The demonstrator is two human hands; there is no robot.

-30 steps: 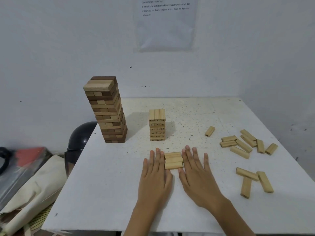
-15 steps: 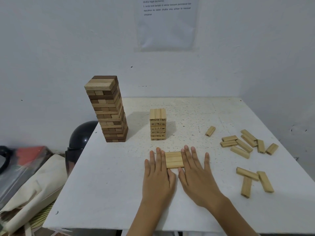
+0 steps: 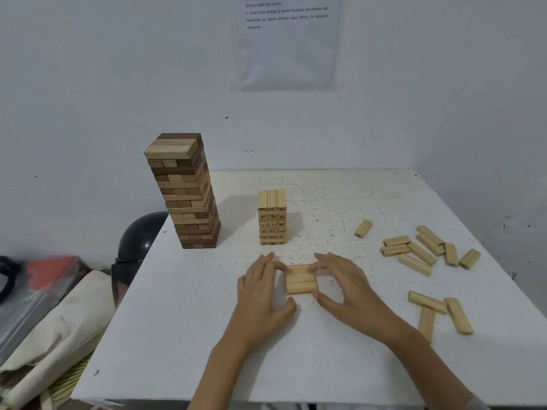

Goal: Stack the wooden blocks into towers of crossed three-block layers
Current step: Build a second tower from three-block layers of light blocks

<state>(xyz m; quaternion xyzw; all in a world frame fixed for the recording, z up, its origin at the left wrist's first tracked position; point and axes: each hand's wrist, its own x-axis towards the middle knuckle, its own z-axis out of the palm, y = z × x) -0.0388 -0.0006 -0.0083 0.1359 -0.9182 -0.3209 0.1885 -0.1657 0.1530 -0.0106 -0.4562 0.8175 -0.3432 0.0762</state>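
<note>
Three-block layer [image 3: 301, 282] held on the table [image 3: 296, 359] before the short tower [image 3: 272, 217]
Clamped endwise by curled left hand [image 3: 262, 291] and right hand [image 3: 347, 288]; the middle block may be dropped if squeezed unevenly

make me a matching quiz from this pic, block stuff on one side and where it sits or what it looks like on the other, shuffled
Things:
1. tall tower
2. short tower
3. three-block row
4. loose blocks

Places or looks:
A. scattered flat on the right side of the table
B. lying near the front edge, gripped between the left hand and the right hand
C. by the table's left edge, dark and pale wood mixed
D. mid-table, all pale wood, numbers on the block ends

Pairs: 1-C, 2-D, 3-B, 4-A
</note>
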